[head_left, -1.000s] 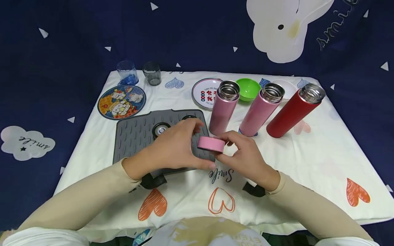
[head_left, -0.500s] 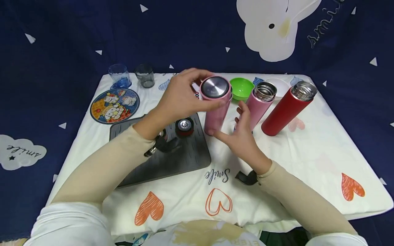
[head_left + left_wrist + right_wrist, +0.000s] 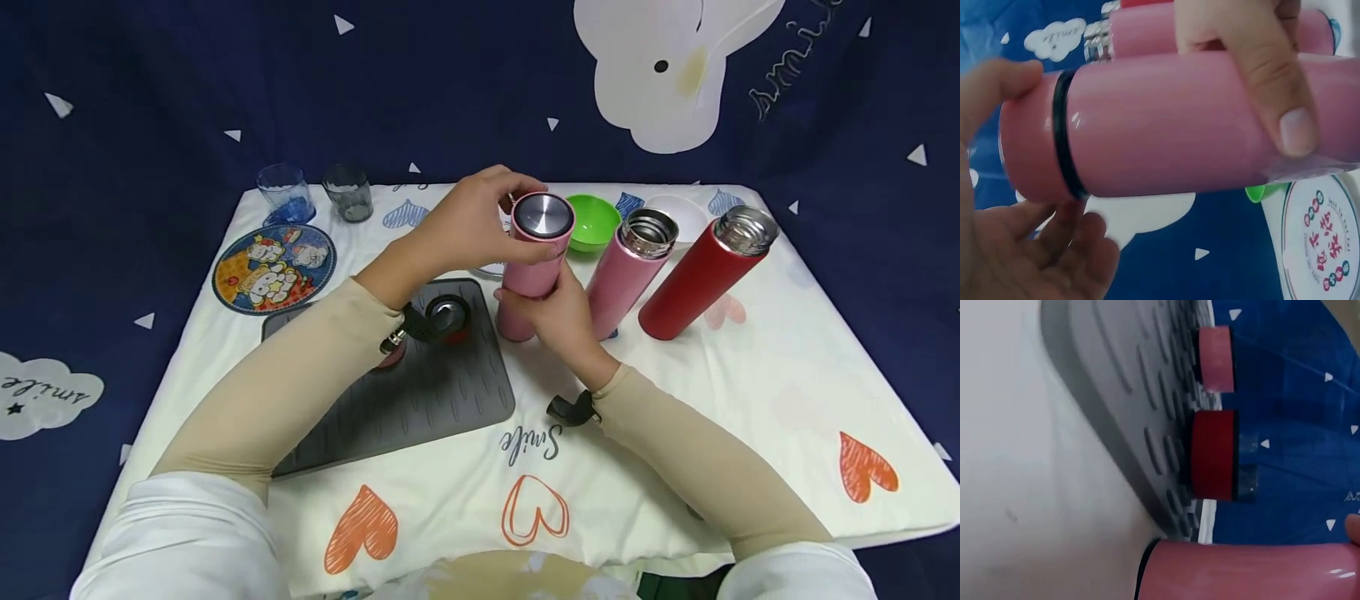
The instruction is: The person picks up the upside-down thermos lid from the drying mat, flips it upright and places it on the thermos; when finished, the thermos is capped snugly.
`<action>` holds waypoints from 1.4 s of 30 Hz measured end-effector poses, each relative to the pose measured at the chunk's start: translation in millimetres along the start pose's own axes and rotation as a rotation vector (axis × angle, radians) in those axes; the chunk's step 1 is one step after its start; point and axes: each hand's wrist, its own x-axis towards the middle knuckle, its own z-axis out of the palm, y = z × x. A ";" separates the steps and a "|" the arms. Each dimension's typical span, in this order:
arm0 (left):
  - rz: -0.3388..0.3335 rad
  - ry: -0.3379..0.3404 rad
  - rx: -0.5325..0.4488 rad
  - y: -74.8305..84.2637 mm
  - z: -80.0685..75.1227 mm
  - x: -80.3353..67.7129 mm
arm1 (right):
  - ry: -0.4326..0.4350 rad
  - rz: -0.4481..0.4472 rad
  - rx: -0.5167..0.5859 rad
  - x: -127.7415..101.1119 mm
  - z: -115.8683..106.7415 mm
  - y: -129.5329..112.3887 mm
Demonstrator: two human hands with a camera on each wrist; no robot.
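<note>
Capped with a pink lid (image 3: 543, 215) that has a silver top, a pink thermos bottle (image 3: 517, 317) stands upright beside the grey mat. My left hand (image 3: 476, 221) pinches that lid, thumb on one side and fingers on the other. Lower down, my right hand (image 3: 562, 321) grips the bottle's body; its thumb crosses the front. In the left wrist view a dark ring runs between lid and bottle body (image 3: 1160, 125). Two more lids sit on the mat, a red lid (image 3: 1213, 456) and a pink lid (image 3: 1216, 359).
To the right stand an uncapped pink bottle (image 3: 628, 267) and an uncapped red bottle (image 3: 697, 279). A green bowl (image 3: 592, 223), a white dish (image 3: 682, 218), a cartoon plate (image 3: 273, 267) and two glasses (image 3: 285, 196) are farther back. The grey mat (image 3: 442, 400) lies left of the bottle.
The pink lid has gone from between both hands over the mat to the top of the nearest pink bottle. My right hand has let go of the lid and now grips the bottle.
</note>
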 end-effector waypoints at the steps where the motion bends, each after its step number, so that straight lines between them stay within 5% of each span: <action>1: 0.008 -0.013 -0.038 -1.2 -0.3 0.4 | 0.003 -0.002 -0.010 0.5 -0.6 -1.5; 10: 0.062 0.050 -0.125 -7.7 10.0 6.6 | 0.001 -0.051 -0.038 18.4 -3.6 28.1; 17: 0.021 0.051 -0.300 -10.7 17.4 7.4 | 0.002 -0.065 -0.026 24.8 -2.5 34.7; 24: 0.066 0.063 -0.434 -15.0 25.8 8.6 | 0.012 -0.049 -0.033 24.5 -1.4 38.4; 42: 0.104 0.057 -0.475 -30.1 32.4 3.5 | 0.025 -0.043 -0.044 18.5 -0.4 45.5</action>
